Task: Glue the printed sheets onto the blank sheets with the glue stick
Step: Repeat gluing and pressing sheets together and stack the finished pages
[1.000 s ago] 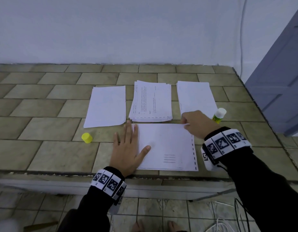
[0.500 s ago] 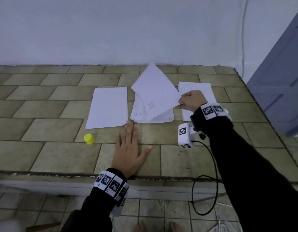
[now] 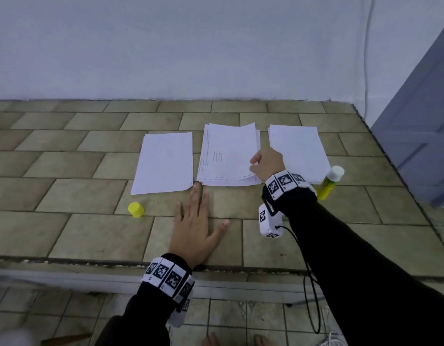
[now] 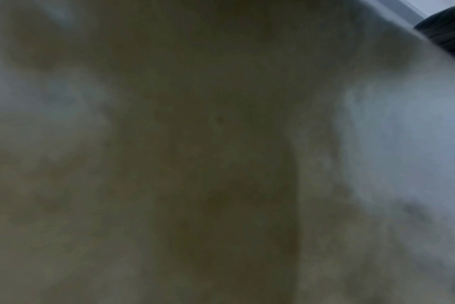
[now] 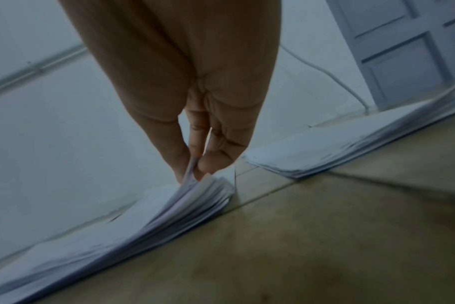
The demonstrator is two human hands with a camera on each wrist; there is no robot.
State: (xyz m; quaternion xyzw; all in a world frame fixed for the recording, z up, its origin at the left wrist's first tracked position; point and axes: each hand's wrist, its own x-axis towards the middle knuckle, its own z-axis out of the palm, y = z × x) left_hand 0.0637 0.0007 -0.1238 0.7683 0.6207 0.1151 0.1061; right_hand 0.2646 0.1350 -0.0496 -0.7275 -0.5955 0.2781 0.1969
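Observation:
Three paper piles lie side by side on the tiled table (image 3: pixel 91 236): a blank pile (image 3: pixel 164 162) on the left, a printed pile (image 3: pixel 227 156) in the middle, another white pile (image 3: pixel 297 151) on the right. My right hand (image 3: pixel 265 164) pinches the near right corner of the top printed sheet (image 5: pixel 192 170) of the middle pile between thumb and fingers. My left hand (image 3: pixel 194 226) lies flat on the bare tiles in front of the piles, fingers straight. The glue stick (image 3: pixel 329 182), uncapped, stands right of my right wrist. Its yellow cap (image 3: pixel 135 209) sits left of my left hand. The left wrist view is a dark blur.
The table's front edge (image 3: pixel 216 263) runs just behind my left wrist. A white wall backs the table, and a grey door (image 3: pixel 420 121) stands at the right. A black cable (image 3: pixel 313 290) hangs from my right wrist camera over the edge.
My right hand lifted the sheet from the front of the table, carried it back, and laid it on the middle pile. My left hand stayed flat where the sheet was.

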